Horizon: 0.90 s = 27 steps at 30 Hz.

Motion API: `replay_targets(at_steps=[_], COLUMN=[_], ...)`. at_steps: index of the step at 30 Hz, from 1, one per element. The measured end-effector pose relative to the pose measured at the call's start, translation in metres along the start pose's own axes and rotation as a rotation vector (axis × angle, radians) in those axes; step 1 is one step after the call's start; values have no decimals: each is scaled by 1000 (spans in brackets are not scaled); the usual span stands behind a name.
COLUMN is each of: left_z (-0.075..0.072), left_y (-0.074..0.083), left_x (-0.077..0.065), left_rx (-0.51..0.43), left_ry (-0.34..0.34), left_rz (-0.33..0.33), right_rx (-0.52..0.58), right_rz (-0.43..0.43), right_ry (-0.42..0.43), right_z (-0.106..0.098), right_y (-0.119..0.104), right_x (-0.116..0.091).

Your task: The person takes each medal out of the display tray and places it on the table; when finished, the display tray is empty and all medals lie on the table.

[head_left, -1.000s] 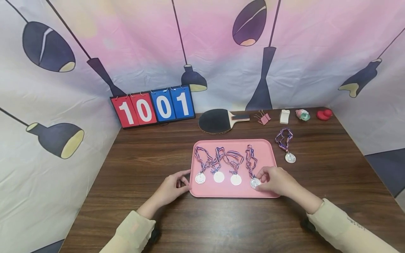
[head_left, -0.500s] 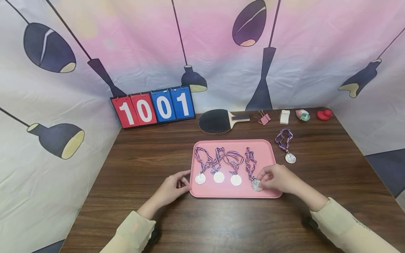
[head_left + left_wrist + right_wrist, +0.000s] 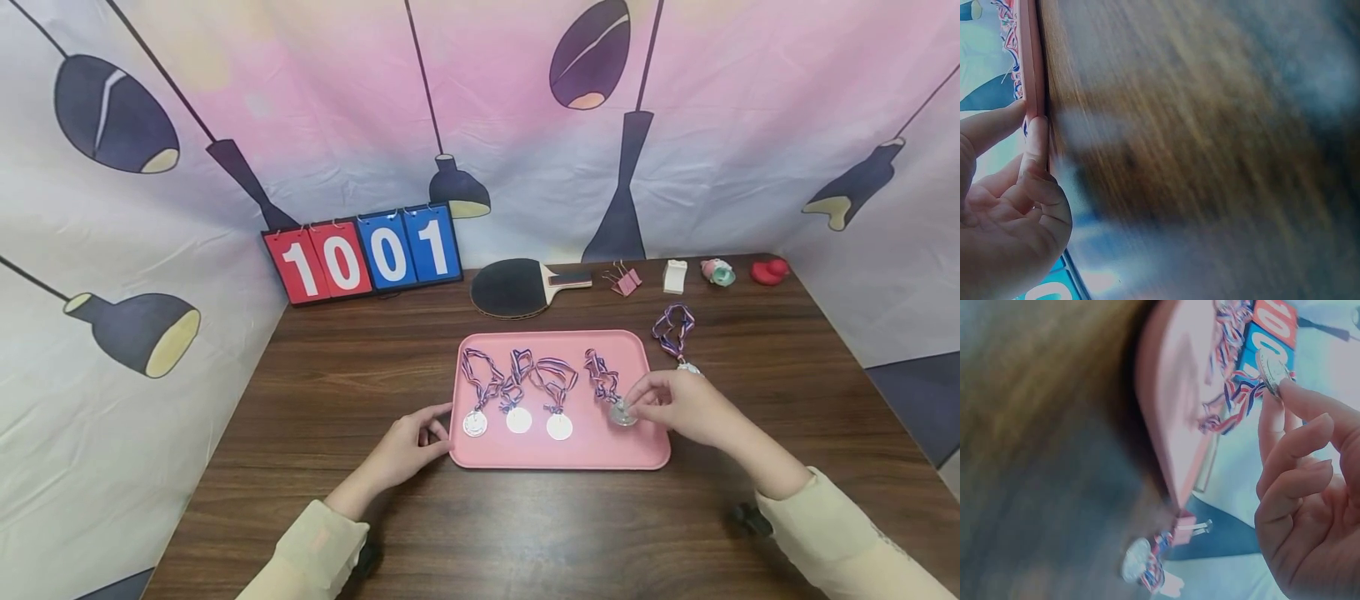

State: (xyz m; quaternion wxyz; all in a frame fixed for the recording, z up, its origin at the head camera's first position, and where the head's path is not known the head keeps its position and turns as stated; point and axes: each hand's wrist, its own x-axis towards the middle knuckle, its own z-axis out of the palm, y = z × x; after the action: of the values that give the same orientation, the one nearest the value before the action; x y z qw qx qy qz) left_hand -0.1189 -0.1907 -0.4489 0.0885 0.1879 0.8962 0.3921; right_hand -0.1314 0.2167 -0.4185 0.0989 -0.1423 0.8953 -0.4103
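Observation:
A pink tray (image 3: 525, 457) lies on the table, bearing several silver medals with striped ribbons. Among these are a left medal (image 3: 475, 423), one beside it (image 3: 518, 420) and another medal (image 3: 559, 427). At the tray's right part, my right hand (image 3: 686, 406) pinches a medal (image 3: 1270, 372) by its disc between thumb and finger. The disc is tilted up, and its ribbon (image 3: 602, 377) trails on the tray. My left hand (image 3: 408, 446) touches the tray's left rim with extended thumb and index fingertips. One more medal (image 3: 1137, 559) lies off the tray, partly hidden by my right hand in the head view.
A flip scoreboard (image 3: 363, 257) leans at the back left. Along the back edge lie a table tennis bat (image 3: 510, 287), a pink binder clip (image 3: 624, 281), a white block (image 3: 674, 277), a small pink-green figure (image 3: 717, 272) and a red duck (image 3: 768, 271).
My right hand has moved right and slightly away from me, lifting the disc and tilting it up. Its ribbon has bunched on the tray. The left hand stays at the rim.

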Motion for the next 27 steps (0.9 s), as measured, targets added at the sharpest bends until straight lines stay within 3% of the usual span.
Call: replay_targets(at_steps=[15, 21, 27], left_z=[0, 1, 1], left_y=[1, 1, 1], left_x=[0, 0, 0], left_rx=[17, 22, 25], left_ry=[-3, -1, 1], left_rz=[-11, -10, -16], right_rx=[-32, -28, -38], right_rz=[29, 123, 191], right_ry=[186, 292, 364], right_z=[-58, -83, -106], right_y=[-10, -8, 12], right_x=[-7, -8, -2])
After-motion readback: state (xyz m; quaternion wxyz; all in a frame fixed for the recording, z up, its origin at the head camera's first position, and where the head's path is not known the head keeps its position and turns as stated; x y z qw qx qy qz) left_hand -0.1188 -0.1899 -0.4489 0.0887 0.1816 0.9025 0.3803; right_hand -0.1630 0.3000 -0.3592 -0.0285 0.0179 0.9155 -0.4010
